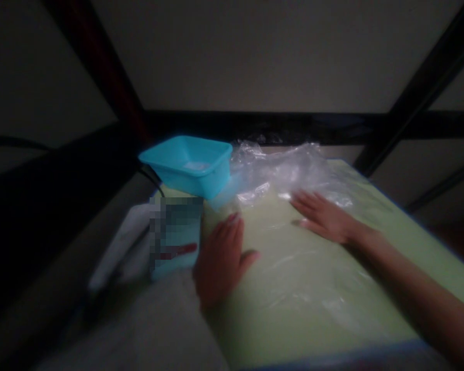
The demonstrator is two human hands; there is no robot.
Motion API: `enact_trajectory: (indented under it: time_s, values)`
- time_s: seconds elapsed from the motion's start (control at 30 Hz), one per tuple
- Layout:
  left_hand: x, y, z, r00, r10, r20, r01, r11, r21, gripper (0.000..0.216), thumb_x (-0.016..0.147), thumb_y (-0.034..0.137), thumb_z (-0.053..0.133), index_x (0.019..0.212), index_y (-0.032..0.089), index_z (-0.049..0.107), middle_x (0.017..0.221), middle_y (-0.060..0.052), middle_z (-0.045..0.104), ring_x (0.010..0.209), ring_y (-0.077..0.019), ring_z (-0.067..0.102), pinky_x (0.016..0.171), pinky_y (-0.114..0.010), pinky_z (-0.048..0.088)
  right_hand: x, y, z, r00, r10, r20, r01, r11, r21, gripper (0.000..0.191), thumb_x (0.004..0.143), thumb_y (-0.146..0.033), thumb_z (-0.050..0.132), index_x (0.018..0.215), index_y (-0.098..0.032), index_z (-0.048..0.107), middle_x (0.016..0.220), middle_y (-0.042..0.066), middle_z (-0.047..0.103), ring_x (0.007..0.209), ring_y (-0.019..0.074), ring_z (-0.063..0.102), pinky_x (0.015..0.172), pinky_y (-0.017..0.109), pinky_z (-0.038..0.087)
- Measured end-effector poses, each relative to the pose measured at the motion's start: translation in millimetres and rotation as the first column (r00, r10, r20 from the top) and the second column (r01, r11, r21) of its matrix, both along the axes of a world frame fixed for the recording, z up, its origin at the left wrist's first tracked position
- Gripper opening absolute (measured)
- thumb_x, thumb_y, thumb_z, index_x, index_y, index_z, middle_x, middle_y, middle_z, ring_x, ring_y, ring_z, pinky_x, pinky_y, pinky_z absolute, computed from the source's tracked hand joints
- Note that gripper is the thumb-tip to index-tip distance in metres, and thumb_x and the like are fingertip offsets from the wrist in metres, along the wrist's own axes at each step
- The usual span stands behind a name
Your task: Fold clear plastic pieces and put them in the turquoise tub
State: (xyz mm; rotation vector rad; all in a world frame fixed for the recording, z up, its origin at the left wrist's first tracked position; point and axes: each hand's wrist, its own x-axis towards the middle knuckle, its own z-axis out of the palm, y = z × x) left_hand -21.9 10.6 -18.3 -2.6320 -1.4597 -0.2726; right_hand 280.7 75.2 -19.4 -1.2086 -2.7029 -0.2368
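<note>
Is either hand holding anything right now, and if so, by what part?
Nothing appears held: the left hand and right hand are open, palms down over the clear plastic.

I see a blue tub [212, 183] on the table [413, 238], clear plastic [294, 170] crumpled to its right. The left hand [221, 265] lies palm-down in front of it, the right hand [327, 217] farther right, over the plastic.
</note>
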Motion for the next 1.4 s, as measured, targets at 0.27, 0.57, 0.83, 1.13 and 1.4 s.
enact_trajectory:
  time_s: [0.27, 0.57, 0.83, 1.13, 1.4]
  values:
    - [0, 1, -1.3, 0.999, -0.007, 0.047, 0.007, 1.0, -0.005, 0.062, 0.09, 0.046, 0.046, 0.134, 0.004, 0.037, 0.143, -0.023, 0.039, 0.134, -0.0334, 0.035, 0.109, -0.049, 0.034, -4, -3, 12.2, 0.993, -0.096, -0.064, 0.098, 0.995, 0.03, 0.063, 0.095, -0.056, 0.028, 0.136, -0.013, 0.045, 0.14, 0.016, 0.047, 0.135, 0.033, 0.032, 0.11, 0.057, 0.021]
    - [5, -1, 12.8, 0.991, 0.02, 0.134, -0.014, 0.999, -0.048, 0.042, 0.093, 0.034, 0.043, 0.125, 0.007, 0.049, 0.132, -0.02, 0.053, 0.125, -0.0306, 0.047, 0.106, -0.049, 0.038, -16, -5, 9.1, 0.994, 0.01, -0.109, -0.015, 0.999, -0.044, 0.052, 0.095, -0.052, 0.032, 0.129, -0.018, 0.053, 0.136, 0.014, 0.051, 0.134, 0.0326, 0.033, 0.109, 0.06, 0.021]
    - [4, 1, 12.1, 0.991, 0.016, 0.132, -0.01, 0.999, -0.048, 0.037, 0.092, 0.033, 0.046, 0.119, 0.009, 0.054, 0.126, -0.018, 0.057, 0.119, -0.0296, 0.052, 0.103, -0.048, 0.042, -19, 0, 4.4, 0.995, -0.033, -0.089, 0.027, 0.997, -0.073, 0.06, 0.096, -0.054, 0.026, 0.134, -0.014, 0.048, 0.143, 0.017, 0.042, 0.136, 0.0334, 0.029, 0.109, 0.061, 0.02]
    - [3, 2, 9.0, 0.992, 0.022, 0.125, -0.019, 0.999, -0.026, 0.036, 0.094, 0.035, 0.041, 0.117, 0.011, 0.054, 0.127, -0.016, 0.057, 0.119, -0.0289, 0.052, 0.103, -0.047, 0.041, -24, 6, 3.9, 0.987, -0.023, -0.159, 0.005, 0.993, -0.114, 0.058, 0.095, -0.056, 0.029, 0.136, -0.018, 0.046, 0.139, 0.013, 0.049, 0.134, 0.0327, 0.034, 0.109, 0.06, 0.019]
    - [4, 0, 13.5, 0.989, 0.025, 0.144, -0.018, 0.998, -0.055, 0.034, 0.092, 0.034, 0.042, 0.116, 0.013, 0.054, 0.125, -0.015, 0.058, 0.117, -0.0286, 0.053, 0.102, -0.048, 0.041, -22, 2, 11.6, 0.985, 0.018, -0.174, -0.034, 0.996, -0.086, 0.054, 0.096, -0.053, 0.029, 0.131, -0.017, 0.05, 0.132, 0.015, 0.053, 0.131, 0.0327, 0.038, 0.107, 0.063, 0.02]
